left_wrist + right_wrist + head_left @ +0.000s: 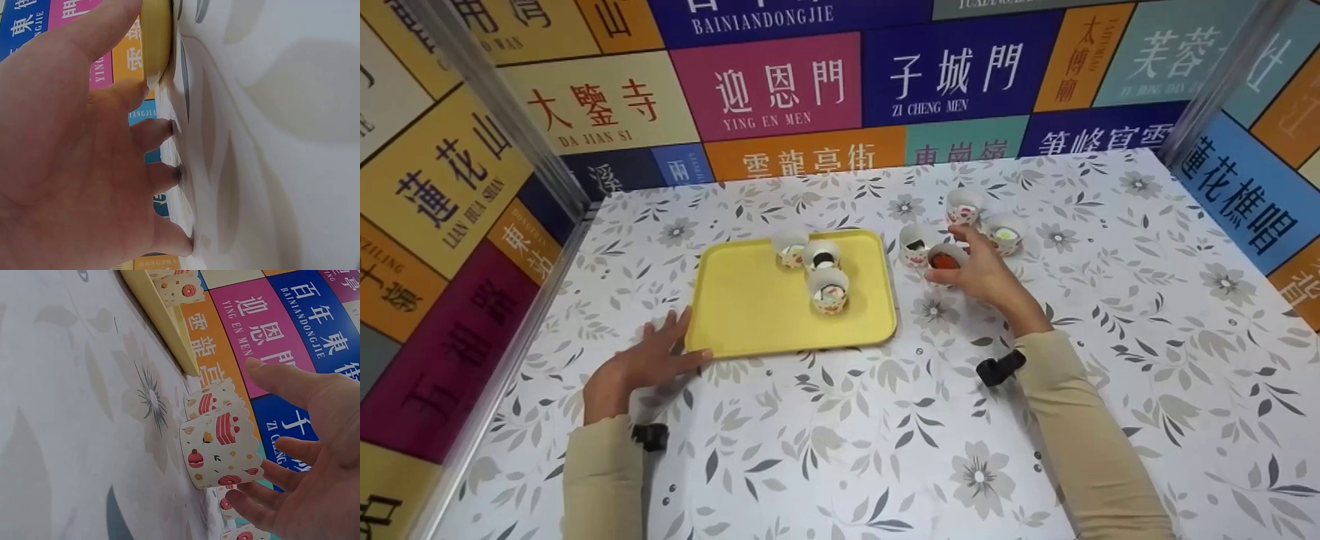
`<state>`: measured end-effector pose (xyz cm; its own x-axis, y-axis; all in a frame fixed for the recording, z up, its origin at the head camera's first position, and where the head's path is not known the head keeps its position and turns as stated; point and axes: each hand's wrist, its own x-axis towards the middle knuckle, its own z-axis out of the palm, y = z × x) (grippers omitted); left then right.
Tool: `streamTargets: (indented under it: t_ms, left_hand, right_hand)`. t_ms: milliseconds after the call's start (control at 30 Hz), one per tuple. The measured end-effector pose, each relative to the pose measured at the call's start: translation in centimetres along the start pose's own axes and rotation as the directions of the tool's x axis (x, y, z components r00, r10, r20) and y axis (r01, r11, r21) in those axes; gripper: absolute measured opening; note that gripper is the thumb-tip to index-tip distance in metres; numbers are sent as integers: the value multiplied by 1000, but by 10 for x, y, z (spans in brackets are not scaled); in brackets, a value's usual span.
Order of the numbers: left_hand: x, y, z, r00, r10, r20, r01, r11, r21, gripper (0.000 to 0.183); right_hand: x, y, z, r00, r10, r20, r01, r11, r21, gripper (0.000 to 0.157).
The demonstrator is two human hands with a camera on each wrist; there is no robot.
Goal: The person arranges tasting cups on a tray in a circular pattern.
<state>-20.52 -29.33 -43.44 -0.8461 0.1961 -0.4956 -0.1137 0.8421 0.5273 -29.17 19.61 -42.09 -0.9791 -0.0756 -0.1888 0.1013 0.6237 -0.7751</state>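
My left hand [647, 361] lies at the near left corner of a yellow tray [742, 300], thumb and index finger at its edge and the other fingers spread on the tabletop. My right hand [991, 279] is around a patterned paper cup [222, 447] with an orange-red filling [943, 260]. Its thumb stands apart from the cup in the right wrist view, while some fingertips are right at the cup's far side. Three more paper cups stand around that hand: one with dark filling [916, 246], one behind [964, 207], and one with green-and-white filling [1005, 235].
On the tray's right half sit three paper cups: a back one [791, 250], a middle one holding a dark-banded piece [823, 259], and a front one with a sushi-like roll [829, 294]. Sign-covered panels [780, 86] enclose the flower-patterned tabletop [825, 442] behind and at the sides.
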Motion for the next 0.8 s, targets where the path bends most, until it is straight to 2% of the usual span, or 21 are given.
streamTargets:
  t_ms: [367, 667, 800]
  left_hand:
    - [0, -2, 0, 1000, 22, 0, -22, 1000, -9, 104]
    - [-1, 0, 0, 999, 45, -4, -45, 999, -15, 104]
    - [-1, 0, 0, 1000, 30, -5, -30, 1000, -8, 104]
  right_hand:
    - [3, 1, 5, 998, 67, 14, -66, 998, -22, 98]
    - [5, 7, 7, 998, 56, 16, -56, 998, -41, 92]
    - [5, 8, 8, 998, 57, 14, -56, 998, -41, 89]
